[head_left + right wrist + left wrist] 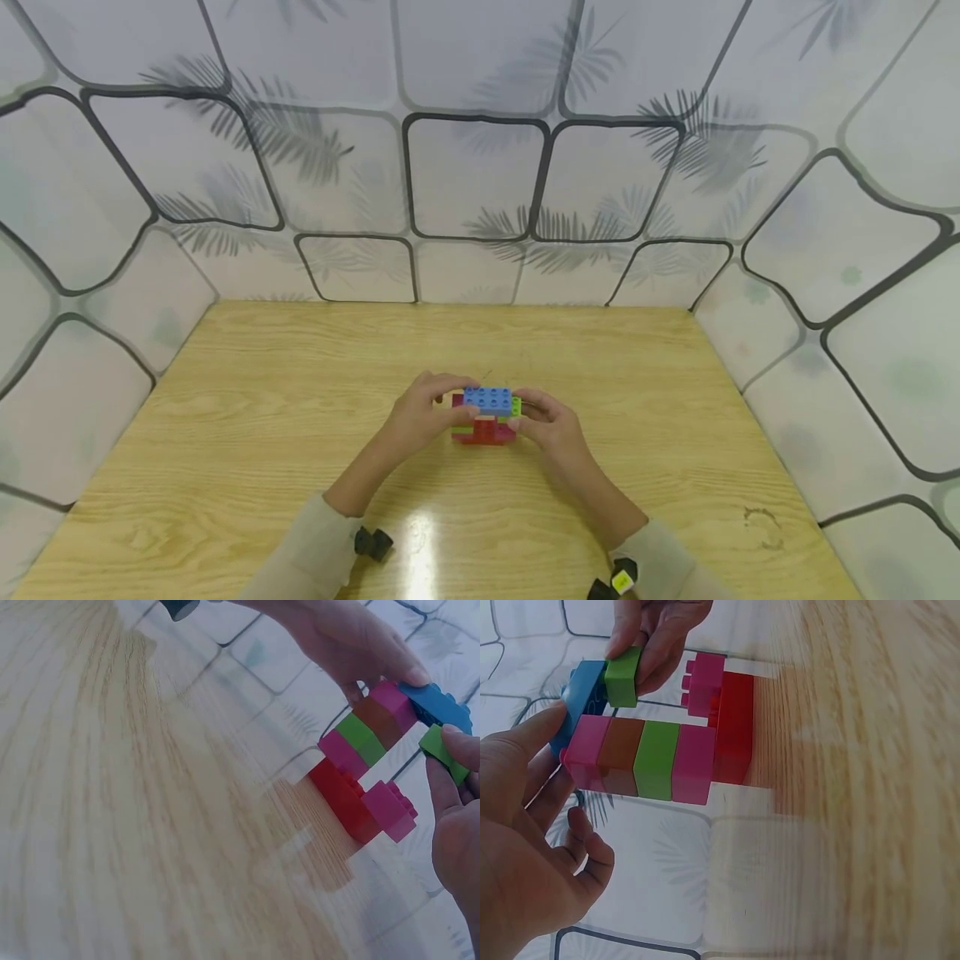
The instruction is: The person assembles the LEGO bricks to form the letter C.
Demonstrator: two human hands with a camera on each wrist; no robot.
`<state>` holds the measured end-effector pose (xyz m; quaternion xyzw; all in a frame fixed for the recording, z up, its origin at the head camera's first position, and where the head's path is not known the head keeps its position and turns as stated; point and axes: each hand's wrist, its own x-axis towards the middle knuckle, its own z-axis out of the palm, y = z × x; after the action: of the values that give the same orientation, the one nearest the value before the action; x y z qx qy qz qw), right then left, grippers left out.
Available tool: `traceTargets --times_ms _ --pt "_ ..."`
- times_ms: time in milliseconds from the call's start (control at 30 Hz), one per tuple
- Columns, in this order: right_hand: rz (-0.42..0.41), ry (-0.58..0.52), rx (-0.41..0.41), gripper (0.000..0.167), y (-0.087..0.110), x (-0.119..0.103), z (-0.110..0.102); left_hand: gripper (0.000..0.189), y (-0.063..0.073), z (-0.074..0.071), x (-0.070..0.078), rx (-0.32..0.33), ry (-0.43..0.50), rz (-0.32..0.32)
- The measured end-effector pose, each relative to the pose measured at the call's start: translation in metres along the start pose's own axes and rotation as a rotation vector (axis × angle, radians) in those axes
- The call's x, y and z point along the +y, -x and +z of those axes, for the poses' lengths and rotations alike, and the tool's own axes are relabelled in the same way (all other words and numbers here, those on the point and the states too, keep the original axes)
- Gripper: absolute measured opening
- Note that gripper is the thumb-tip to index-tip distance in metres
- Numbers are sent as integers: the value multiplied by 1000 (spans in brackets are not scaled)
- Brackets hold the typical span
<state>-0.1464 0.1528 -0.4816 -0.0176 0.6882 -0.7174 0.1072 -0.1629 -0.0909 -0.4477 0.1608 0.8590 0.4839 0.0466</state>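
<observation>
On the table stands a toy brick build with a long red brick [736, 727] as its base. At one end rises a column of a pink brick [694, 765], a green brick, a brown brick [619, 756] and another pink brick. A blue brick [487, 401] lies across the column's top and overhangs. My left hand [420, 418] pinches this blue brick between thumb and fingers. Under the overhang, my right hand [557, 432] pinches a small lime green brick [442, 752] against the blue one. Below it, a separate pink brick [390, 810] sits on the base's other end.
The wooden table [300, 358] extends around the build on every side. Patterned white walls [480, 183] enclose it at the back, left and right. Black wrist devices [372, 544] sit at both sleeves, close over the tabletop.
</observation>
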Motion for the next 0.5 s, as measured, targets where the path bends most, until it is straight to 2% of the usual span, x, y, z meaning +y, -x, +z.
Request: traceTargets --times_ms 233,500 --pt "3 -28 0 48 -1 3 -1 37 1 -1 1 15 -39 0" --pt "15 -138 -7 48 -3 4 0 37 3 -1 1 23 -48 14"
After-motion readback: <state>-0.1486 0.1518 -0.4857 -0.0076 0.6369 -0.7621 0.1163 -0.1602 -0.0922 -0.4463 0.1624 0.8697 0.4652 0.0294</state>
